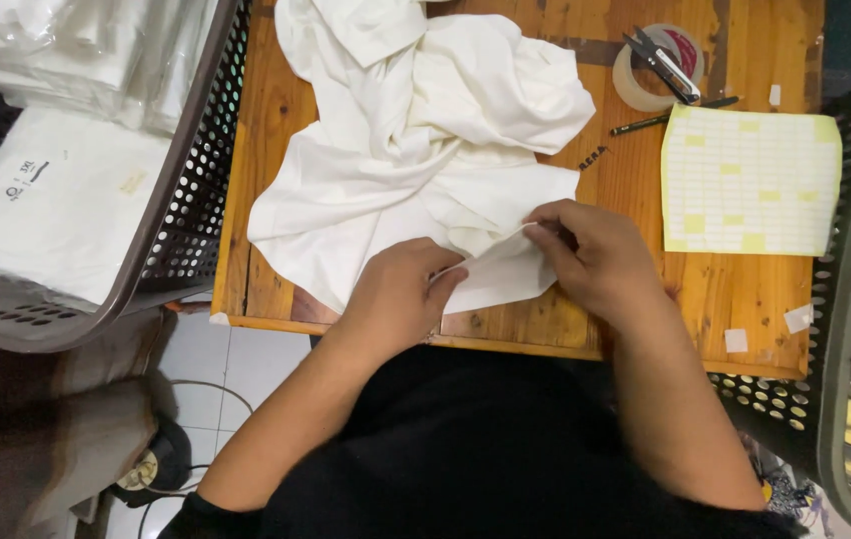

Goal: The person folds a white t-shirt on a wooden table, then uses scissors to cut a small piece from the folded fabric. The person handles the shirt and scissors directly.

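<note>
A crumpled white garment (425, 150) is spread over the wooden table (715, 289), with its near edge pulled toward the body. That edge is pinched by the left hand (395, 294) and the right hand (590, 255), both closed on a flat folded bit of the cloth, fingers tight on it. The fabric looks light, soft and floppy, probably not slippery, so it's best gripped at a hem or seam where the layers bunch; anywhere else it would likely just sag.

To the right, a yellowish sheet of small sticker labels (750, 180) is laid flat, some squares a deeper yellow. A few loose white stickers (798, 317) are stuck near the table's edge. Behind the sheet, a tape roll (645, 75) is topped by small snips (663, 62), with a pen (670, 117) beside it. In the grey basket (186, 200) at left, clear-bagged white garments (46, 200) are stacked.
</note>
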